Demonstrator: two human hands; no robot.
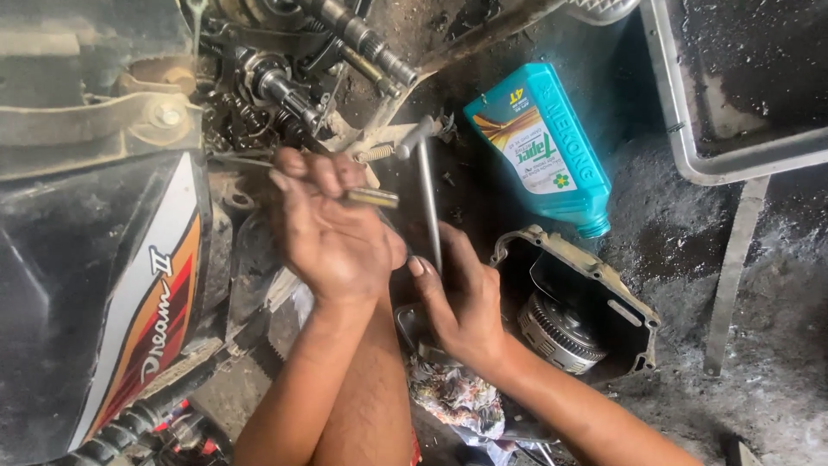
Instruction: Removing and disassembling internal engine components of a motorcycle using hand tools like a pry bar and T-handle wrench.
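Nearest our head camera, at the bottom of the frame, we see our two bare forearms rising side by side over a crumpled rag (455, 393) on the grimy floor. Our right hand (461, 302) rests with fingers bent downward beside the open engine cover (595, 285), which lies hollow side up with a ribbed clutch (556, 332) sitting inside it; whether this hand grasps anything we cannot tell, since its palm faces away from us. A little farther up, our left hand (332, 229) is closed around a small tool (373, 198), pinching it between thumb and fingers. The tool is a short, flat, brassy-grey metal piece, dull and oily; its long axis runs nearly level across the frame, and its free end points right, toward the bottle. It sits just below the exposed engine, close to a thin steel rod (429, 203) that stands almost vertical in the picture between our two hands. To the left, the motorbike's black side panel (95, 285) with orange and white stripes fills the edge. Beyond the hands lie the greasy gears and shafts (345, 39) of the opened engine. Farther right, a teal oil bottle (539, 147) lies on its side, cap pointing down-right, and a grey metal tray (733, 86) occupies the top corner.
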